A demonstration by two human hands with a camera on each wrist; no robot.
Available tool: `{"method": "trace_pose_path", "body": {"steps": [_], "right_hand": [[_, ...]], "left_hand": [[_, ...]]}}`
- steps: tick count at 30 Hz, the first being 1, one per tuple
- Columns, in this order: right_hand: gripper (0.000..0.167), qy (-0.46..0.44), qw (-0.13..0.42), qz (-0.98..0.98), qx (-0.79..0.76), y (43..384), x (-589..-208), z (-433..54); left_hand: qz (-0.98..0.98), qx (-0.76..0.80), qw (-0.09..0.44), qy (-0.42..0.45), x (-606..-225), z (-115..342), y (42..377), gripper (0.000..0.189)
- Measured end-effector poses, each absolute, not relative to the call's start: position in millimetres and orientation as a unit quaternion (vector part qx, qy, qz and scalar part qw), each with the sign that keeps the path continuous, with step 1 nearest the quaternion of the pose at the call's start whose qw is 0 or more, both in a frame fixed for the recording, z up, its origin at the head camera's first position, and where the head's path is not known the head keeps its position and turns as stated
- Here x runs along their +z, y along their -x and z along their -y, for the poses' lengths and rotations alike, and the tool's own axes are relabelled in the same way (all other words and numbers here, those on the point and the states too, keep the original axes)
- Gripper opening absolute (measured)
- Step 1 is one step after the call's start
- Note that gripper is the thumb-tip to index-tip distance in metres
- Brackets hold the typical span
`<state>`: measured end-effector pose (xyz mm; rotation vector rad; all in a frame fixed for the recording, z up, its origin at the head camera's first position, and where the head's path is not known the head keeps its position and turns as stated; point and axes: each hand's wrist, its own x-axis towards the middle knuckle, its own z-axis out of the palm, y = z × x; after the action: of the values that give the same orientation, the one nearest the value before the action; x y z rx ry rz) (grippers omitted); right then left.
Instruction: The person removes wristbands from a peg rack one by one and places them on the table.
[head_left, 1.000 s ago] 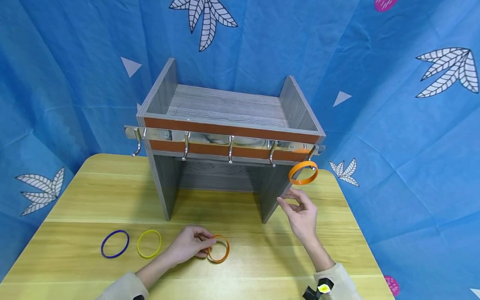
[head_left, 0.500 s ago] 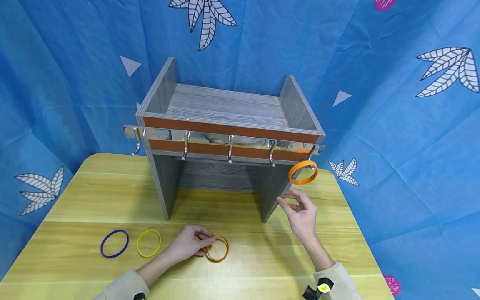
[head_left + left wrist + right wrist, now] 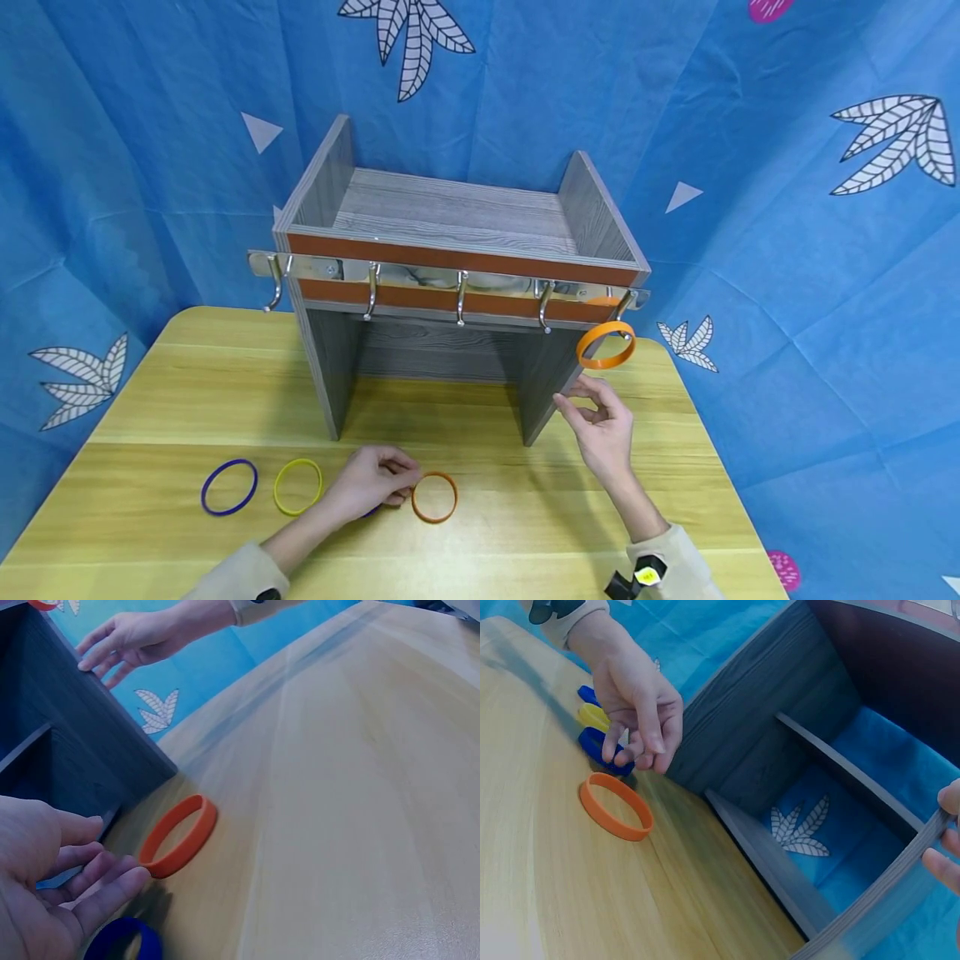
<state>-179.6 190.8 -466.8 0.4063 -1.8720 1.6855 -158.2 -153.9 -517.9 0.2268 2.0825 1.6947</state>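
On the table lies an orange silicone wristband (image 3: 613,820), just right of my left hand (image 3: 375,483). That hand's thumb and fingers stand apart with nothing between them, the fingertips right beside the band's rim. A blue wristband (image 3: 151,943) lies under the same hand, mostly covered in the head view. My right hand (image 3: 606,433) pinches the front edge of the right side panel of a grey wooden rack (image 3: 450,200). Above that hand, another orange wristband (image 3: 611,361) hangs from the rightmost hook of the metal rail (image 3: 426,277).
A yellow wristband (image 3: 321,485) and a second blue wristband (image 3: 204,498) lie to the left on the wooden table (image 3: 525,533). Several metal hooks jut forward along the rack's front. A blue patterned curtain (image 3: 810,333) hangs behind and beside the table.
My left hand has let go of the orange wristband on the table and shifted slightly left, where part of a blue wristband now shows beneath it. The right hand stays on the panel.
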Motion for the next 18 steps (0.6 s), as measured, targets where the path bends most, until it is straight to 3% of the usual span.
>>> {"method": "trace_pose_path", "body": {"steps": [7,18], "right_hand": [[0.034,-0.154,0.293,0.707,0.625,179.4,-467.2,-190.8],[0.035,-0.154,0.294,0.701,0.631,178.8,-465.6,-189.4]], "left_hand": [[-0.741,0.630,0.217,-0.088,-511.1,168.7,158.3,0.032],[-0.754,0.633,0.155,-0.083,-488.2,197.1,158.9,0.040]]}}
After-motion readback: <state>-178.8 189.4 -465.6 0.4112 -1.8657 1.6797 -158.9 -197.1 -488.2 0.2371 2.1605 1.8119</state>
